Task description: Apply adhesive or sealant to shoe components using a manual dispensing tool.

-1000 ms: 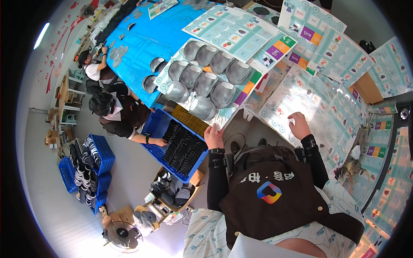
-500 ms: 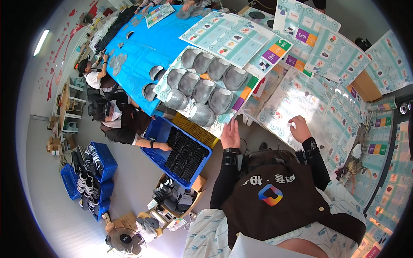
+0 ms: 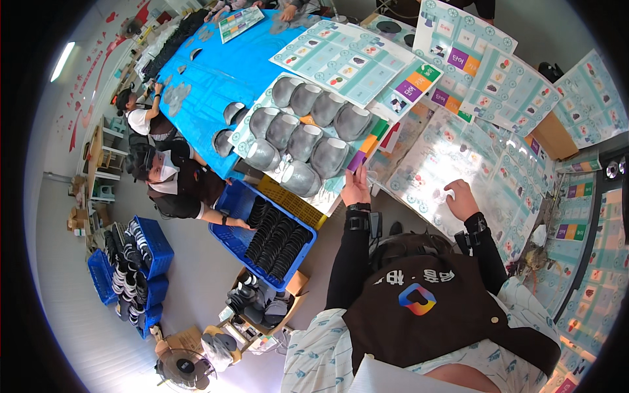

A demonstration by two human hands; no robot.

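My left hand (image 3: 356, 188) is at the near corner of a printed board (image 3: 368, 145), its fingers closed around the edge beside the purple strip. Rows of grey, glossy, cup-shaped pieces (image 3: 303, 141) with pale inner edges lie on that board. To the right, my right hand (image 3: 462, 200) hovers over or rests on a worktop covered with printed sheets (image 3: 426, 164); I cannot tell which. Its fingers are loosely bent and apart, and nothing shows in them.
A co-worker (image 3: 180, 177) reaches into a blue crate (image 3: 219, 229) of dark curved pieces, left of me. Beyond lies a blue-covered table (image 3: 216, 72). A yellow crate (image 3: 288, 200), a cardboard box (image 3: 298, 281) and a fan (image 3: 185, 367) stand on the left side.
My left hand, previously open with its palm turned up, has moved up to the board's corner and closed on it. My right hand has shifted slightly. The co-worker's head has turned.
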